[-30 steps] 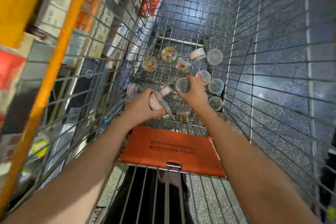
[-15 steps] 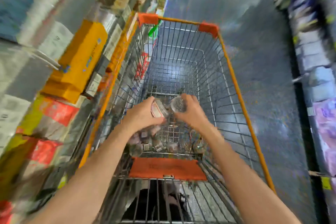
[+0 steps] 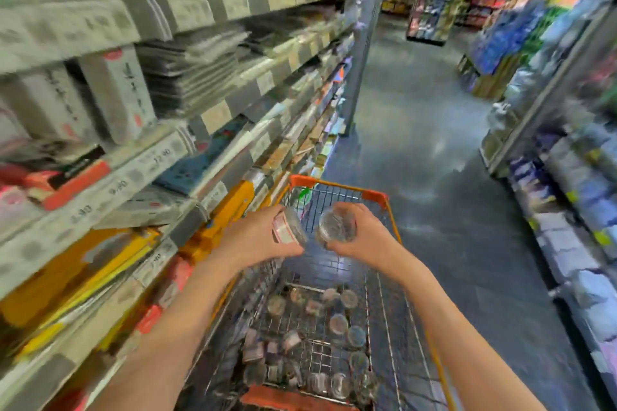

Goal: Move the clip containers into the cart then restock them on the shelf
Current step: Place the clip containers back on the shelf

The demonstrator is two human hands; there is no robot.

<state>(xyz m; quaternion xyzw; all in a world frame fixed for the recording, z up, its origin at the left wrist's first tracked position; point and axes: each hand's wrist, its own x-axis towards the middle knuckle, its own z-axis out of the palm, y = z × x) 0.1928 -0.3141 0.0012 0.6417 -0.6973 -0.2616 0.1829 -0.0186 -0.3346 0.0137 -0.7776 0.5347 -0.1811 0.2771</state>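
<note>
- Clip containers (image 3: 339,324), small clear round tubs, lie scattered on the wire floor of the cart (image 3: 395,230), nearest to us, just past its orange flap (image 3: 283,399).
- Our two forearms reach forward over the basket from the bottom corners, both hands raised above the loose tubs.
- Our left hand (image 3: 257,238) curls around a labelled tub (image 3: 288,227), thumb beneath, fingers over the top, the tub tipped on its side with its label facing us.
- Our right hand (image 3: 365,237) grips a clear tub (image 3: 335,225), its round face turned toward us, fingers wrapped over the far side and thumb below.
- The two held tubs sit just beside each other, apart.
- Left of the cart runs the shelf (image 3: 143,160), with price tags along its edges, stacked with boxes and paper goods.
- Beyond, we see a dark aisle floor (image 3: 417,130), blurred.
</note>
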